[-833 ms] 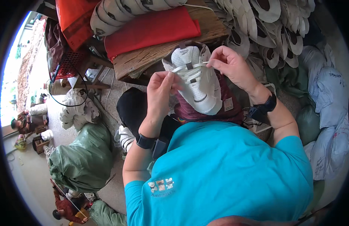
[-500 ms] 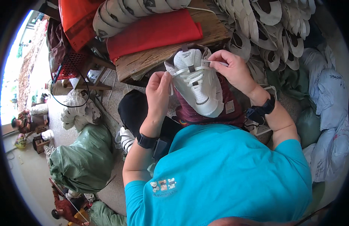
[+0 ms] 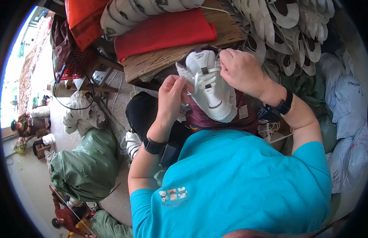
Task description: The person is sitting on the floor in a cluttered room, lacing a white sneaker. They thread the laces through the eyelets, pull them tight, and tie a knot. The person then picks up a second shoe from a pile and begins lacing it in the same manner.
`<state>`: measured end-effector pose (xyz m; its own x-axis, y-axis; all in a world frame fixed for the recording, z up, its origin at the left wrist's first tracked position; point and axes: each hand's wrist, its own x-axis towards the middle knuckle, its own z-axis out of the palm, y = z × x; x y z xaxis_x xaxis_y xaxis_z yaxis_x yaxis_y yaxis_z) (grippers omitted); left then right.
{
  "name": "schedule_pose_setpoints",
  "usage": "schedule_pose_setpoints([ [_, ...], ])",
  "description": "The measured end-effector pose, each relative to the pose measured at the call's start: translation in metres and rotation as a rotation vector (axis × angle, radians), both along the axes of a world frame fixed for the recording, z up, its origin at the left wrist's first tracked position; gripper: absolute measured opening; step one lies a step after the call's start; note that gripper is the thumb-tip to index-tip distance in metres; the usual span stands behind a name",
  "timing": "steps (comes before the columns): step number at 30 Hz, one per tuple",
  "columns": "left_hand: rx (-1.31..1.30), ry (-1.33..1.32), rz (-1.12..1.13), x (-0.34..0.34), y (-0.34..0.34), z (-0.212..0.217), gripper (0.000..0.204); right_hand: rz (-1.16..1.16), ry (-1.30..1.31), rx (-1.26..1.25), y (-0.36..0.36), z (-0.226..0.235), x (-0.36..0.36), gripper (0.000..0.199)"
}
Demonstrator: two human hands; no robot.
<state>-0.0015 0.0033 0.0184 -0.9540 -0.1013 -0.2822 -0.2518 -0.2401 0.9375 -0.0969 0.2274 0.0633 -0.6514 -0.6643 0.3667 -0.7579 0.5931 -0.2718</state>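
Observation:
A white shoe upper [image 3: 213, 97] with a mesh toe and tongue lies on maroon cloth [image 3: 247, 109] over my lap, its toe pointing toward me. White shoelace [image 3: 209, 77] crosses its front in several rows. My left hand [image 3: 172, 93] is beside the upper's left edge, thumb and forefinger pinched on a loose stretch of lace that loops from the eyelets. At the upper right of the shoe, my right hand [image 3: 241, 71] is closed with its fingertips against the eyelet edge. What those fingertips hold is hidden behind the hand.
Ahead stands a wooden bench [image 3: 146, 67] bearing folded red cloth [image 3: 166, 35] and a row of stacked pale uppers [image 3: 140, 16]. Many more uppers hang at the right [image 3: 287, 35]. Pale sacks [image 3: 350, 107] line the right; a green sack [image 3: 86, 166] lies left. Other people work farther left.
My right hand has turned and closed in on the shoe's right eyelet edge, hiding the lace end it held. My left hand has shifted slightly right, and a lace loop now shows beside it.

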Motion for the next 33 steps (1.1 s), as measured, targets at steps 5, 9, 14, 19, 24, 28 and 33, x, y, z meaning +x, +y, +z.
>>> schedule_pose_setpoints([
  [5,-0.049,0.016,-0.023,-0.006,0.001,0.004,0.020,0.054,0.250,0.253,-0.006,0.008,0.008,0.018],
  [9,-0.186,0.161,0.037,-0.012,0.002,-0.008,0.020,0.066,0.309,0.321,-0.009,0.006,0.008,0.018],
  [14,-0.478,0.211,0.102,-0.013,0.001,-0.012,0.018,0.064,0.035,0.126,-0.001,0.003,-0.008,0.014],
  [19,-1.077,0.437,0.028,-0.009,0.008,0.005,0.015,0.025,-0.219,0.079,0.001,0.007,-0.013,0.013],
  [24,-1.129,0.348,-0.193,-0.016,-0.010,0.017,0.010,0.188,0.220,0.233,-0.012,0.002,0.003,0.009],
  [28,-1.172,0.593,-0.105,-0.024,-0.024,0.039,0.021,0.196,0.134,0.168,-0.015,0.025,0.000,0.018],
  [33,-1.064,0.559,-0.458,-0.042,-0.034,0.042,0.028,0.383,-0.049,0.256,-0.011,0.055,-0.033,0.026],
])
